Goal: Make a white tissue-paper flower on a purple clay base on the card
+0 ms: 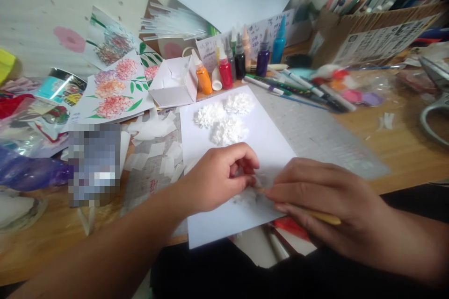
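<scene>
My left hand (217,177) is curled over the lower part of a white sheet of paper (270,149), its fingertips pinching a small piece of white tissue (259,180). My right hand (322,196) meets it from the right, closed on a thin wooden stick (324,217) whose tip reaches the tissue. Three white tissue flower clusters (226,119) sit glued higher up on the same sheet. Loose white tissue squares (157,149) lie to the left of the sheet.
A row of coloured paint bottles (238,58) stands behind the sheet beside a small white box (173,81). Pens and brushes (298,86) lie to the right, scissors (435,112) at the far right. Flower pictures (115,86) and clutter fill the left.
</scene>
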Demonstrator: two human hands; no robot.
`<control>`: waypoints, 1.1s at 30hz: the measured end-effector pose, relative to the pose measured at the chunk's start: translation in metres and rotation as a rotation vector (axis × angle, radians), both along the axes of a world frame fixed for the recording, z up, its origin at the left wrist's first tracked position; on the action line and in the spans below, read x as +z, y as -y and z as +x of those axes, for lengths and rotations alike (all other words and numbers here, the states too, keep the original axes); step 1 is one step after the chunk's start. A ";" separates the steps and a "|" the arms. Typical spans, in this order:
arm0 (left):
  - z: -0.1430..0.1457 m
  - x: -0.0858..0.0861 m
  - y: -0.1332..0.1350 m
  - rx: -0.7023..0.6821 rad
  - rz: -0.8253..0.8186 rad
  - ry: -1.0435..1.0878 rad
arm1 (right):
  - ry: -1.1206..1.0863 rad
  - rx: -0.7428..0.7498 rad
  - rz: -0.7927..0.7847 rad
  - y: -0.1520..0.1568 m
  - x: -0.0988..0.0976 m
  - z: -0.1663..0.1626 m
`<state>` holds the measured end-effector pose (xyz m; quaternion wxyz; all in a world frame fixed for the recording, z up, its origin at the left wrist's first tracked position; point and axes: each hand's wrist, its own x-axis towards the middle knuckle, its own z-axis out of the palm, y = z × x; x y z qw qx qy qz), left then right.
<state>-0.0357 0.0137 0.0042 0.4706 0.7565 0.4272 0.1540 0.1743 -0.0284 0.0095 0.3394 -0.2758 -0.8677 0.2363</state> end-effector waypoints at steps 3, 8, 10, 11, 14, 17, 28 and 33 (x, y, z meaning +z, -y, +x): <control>-0.001 -0.001 -0.001 -0.014 0.002 -0.016 | 0.007 -0.003 -0.011 -0.001 -0.003 -0.002; -0.006 0.000 -0.003 -0.024 0.003 -0.016 | 0.031 -0.011 -0.020 -0.001 -0.006 -0.006; -0.010 0.003 -0.004 -0.041 0.038 -0.040 | 0.046 -0.017 -0.026 0.000 -0.008 -0.007; -0.012 0.005 -0.004 -0.058 0.067 -0.055 | 0.053 -0.019 -0.029 0.000 -0.009 -0.008; -0.016 0.013 -0.005 -0.155 0.177 -0.101 | 0.072 -0.008 -0.064 0.000 -0.010 -0.006; -0.019 0.019 -0.006 -0.242 0.290 -0.132 | 0.030 0.033 -0.116 -0.001 -0.008 -0.001; -0.022 0.027 -0.009 -0.388 0.350 -0.178 | -0.071 0.043 -0.209 -0.005 -0.007 -0.001; -0.043 0.036 -0.018 -0.101 0.423 -0.272 | 0.020 0.093 -0.170 -0.004 -0.003 0.000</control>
